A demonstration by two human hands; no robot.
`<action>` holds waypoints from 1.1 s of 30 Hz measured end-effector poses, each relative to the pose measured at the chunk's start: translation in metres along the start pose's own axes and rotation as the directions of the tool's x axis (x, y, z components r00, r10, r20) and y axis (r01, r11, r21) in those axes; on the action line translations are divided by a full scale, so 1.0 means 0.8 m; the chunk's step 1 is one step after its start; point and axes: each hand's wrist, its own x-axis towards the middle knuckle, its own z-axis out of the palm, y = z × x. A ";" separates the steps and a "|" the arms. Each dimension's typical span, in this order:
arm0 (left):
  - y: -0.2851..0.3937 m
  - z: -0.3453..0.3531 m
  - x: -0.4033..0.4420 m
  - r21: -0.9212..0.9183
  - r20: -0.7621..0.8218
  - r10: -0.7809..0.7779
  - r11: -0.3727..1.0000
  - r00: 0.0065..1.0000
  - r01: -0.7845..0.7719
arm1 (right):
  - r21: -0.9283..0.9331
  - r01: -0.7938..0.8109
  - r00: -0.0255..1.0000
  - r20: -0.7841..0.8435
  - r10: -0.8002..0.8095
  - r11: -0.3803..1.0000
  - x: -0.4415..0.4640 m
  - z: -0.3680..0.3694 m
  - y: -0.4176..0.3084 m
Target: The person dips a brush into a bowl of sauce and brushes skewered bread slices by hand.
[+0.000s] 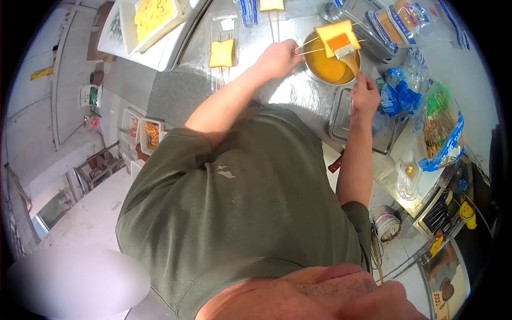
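My left hand (280, 57) is closed around the ends of two thin wooden skewers (306, 52) that run through a square slice of bread (324, 34). The slice is over a round metal bowl (326, 69) of yellow-orange liquid. My right hand (365, 96) grips the wooden handle of a flat brush (348, 57), whose pale bristles touch the bread. A wet orange patch (338, 41) shows on the slice beside the bristles. To the left, another skewered slice of bread (222, 53) lies on clear plastic wrapping.
At top left a white container (128, 32) holds yellow slices. Right of the bowl are bagged bread (392, 26), a metal tray (341, 114), crumpled blue plastic (401, 96) and a bag of skewers (440, 125). A dark red handle (336, 164) pokes out near my right forearm.
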 end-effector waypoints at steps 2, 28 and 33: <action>-0.006 -0.004 0.001 -0.007 -0.018 -0.025 1.000 1.000 0.025 | -0.088 -0.029 0.999 -0.025 0.027 0.996 0.007 -0.016 0.016; -0.027 -0.009 -0.049 -0.215 -0.101 -0.157 0.968 0.982 0.132 | -0.100 0.162 0.976 0.164 -0.144 0.982 -0.011 -0.003 -0.004; -0.105 -0.033 -0.136 -0.325 -0.179 -0.486 0.850 0.855 0.415 | 0.023 0.072 0.987 0.141 -0.074 0.997 -0.004 -0.027 0.008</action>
